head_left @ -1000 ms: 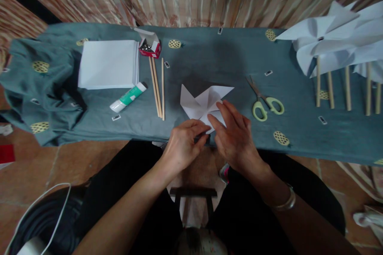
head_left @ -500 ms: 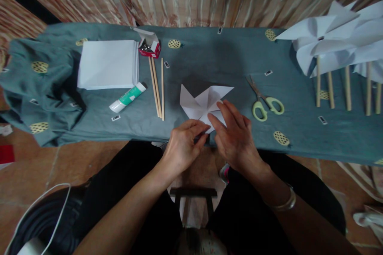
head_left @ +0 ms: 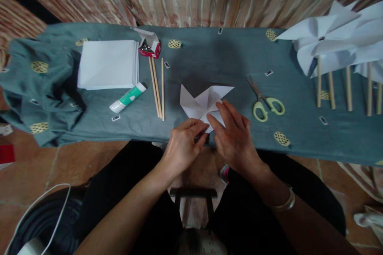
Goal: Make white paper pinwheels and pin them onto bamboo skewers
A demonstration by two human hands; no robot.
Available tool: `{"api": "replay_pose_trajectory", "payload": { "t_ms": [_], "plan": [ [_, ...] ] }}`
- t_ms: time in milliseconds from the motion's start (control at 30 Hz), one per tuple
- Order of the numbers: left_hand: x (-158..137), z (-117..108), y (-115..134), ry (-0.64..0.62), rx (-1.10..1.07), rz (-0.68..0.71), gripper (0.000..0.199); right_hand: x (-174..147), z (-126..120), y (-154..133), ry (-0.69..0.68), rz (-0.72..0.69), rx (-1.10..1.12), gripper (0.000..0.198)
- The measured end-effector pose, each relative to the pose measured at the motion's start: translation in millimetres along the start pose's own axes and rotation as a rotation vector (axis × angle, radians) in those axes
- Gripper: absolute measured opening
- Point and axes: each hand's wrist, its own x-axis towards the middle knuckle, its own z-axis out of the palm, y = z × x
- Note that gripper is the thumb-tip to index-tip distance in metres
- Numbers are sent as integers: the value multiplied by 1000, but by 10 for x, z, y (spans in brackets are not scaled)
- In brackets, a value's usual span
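A white paper pinwheel (head_left: 198, 104), folded into pointed blades, lies on the cloth near the table's front edge. My left hand (head_left: 186, 140) pinches its near corner between thumb and forefinger. On the right part of the paper rest the fingertips of my right hand (head_left: 235, 133), fingers apart and pressing down; its thumb is tucked low and partly hidden. The blades nearest me are partly covered by both hands. Green-handled scissors (head_left: 265, 101) lie to the right of my right hand. Several thin wooden sticks (head_left: 163, 89) lie left of the pinwheel.
A glue stick (head_left: 128, 97) lies before a stack of white paper (head_left: 108, 65). Behind the sticks stands an opened red box (head_left: 149, 46) with small metal pieces inside. At the right are several finished pinwheels (head_left: 326, 40) on sticks. Bunched tablecloth (head_left: 44, 87) covers the left end.
Almost nothing differs. Both hands keep their places on the paper pinwheel, with only a very slight shift of the fingers to the left.
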Motion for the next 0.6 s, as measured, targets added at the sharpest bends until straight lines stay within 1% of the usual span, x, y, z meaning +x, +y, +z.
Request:
{"api": "replay_pose_trajectory", "payload": {
  "t_ms": [133, 300, 467, 600],
  "plan": [
    [8, -7, 11, 4, 0, 0, 21, 2, -11, -3, -3, -8, -9, 36],
    [18, -19, 31, -1, -50, -24, 23, 5, -10, -6, 12, -13, -15, 36],
    [25, -10, 32, 11, -57, -51, 26, 8, 1, -10, 22, 4, -43, 35],
    [20, -7, 32, 9, -77, -37, 26, 7, 2, -12, 11, 14, -34, 36]
  ]
}}
